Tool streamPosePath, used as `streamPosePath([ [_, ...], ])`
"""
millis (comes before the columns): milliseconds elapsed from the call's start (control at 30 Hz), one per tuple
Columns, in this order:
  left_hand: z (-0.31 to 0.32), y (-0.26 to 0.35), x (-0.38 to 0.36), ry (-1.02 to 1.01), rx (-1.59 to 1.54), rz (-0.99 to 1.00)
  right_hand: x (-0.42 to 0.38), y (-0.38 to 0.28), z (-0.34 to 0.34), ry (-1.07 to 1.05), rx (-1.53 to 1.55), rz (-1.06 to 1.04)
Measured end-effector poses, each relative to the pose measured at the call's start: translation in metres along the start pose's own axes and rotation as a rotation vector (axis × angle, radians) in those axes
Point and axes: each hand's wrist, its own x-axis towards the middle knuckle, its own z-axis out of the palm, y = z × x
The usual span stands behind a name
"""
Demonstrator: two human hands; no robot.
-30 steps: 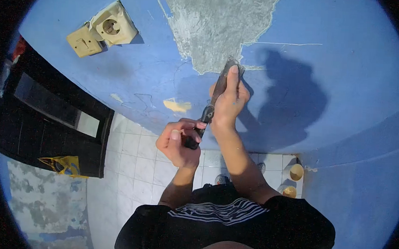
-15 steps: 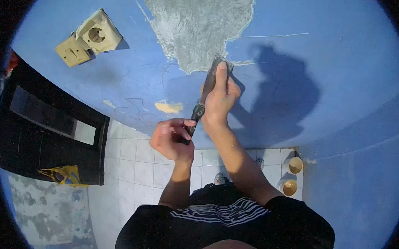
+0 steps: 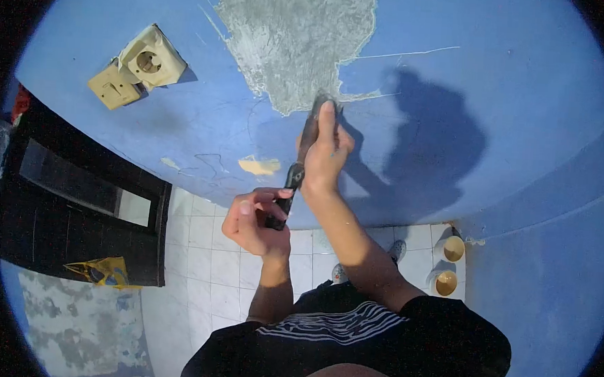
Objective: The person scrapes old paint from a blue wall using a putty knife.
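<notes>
A long scraper (image 3: 309, 135) with a dark flat blade and a black handle slants up against the blue wall. Its tip, slightly blurred, meets the lower edge of a bare grey patch (image 3: 292, 44) where the paint is gone. My right hand (image 3: 325, 164) grips the blade from the right side, thumb laid along its face near the tip; the other fingers are partly hidden behind it. Lower down, my left hand (image 3: 256, 223) has its fingers curled around the handle's end.
A loose socket and switch (image 3: 143, 67) stick out from the wall at upper left. Two tubs (image 3: 445, 283) stand on the white tiled floor (image 3: 209, 269) by the right wall. A yellow bag (image 3: 103, 271) lies near the dark door (image 3: 86, 204).
The scraper's tip has slid a little left and down along the patch edge, with both hands moving along. The whole view has also shifted slightly.
</notes>
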Motion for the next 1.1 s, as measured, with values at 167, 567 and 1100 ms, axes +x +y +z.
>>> streamPosePath([
  [167,0.005,-0.009,0.003,0.024,-0.039,0.015,-0.003,-0.026,0.005,0.016,0.112,0.111],
  [567,0.001,-0.013,-0.005,0.043,0.103,-0.065,0.004,-0.002,-0.005,0.039,-0.008,-0.036],
  [1100,0.000,-0.027,-0.007,0.099,0.130,-0.069,0.006,-0.014,-0.005,0.010,0.006,-0.121],
])
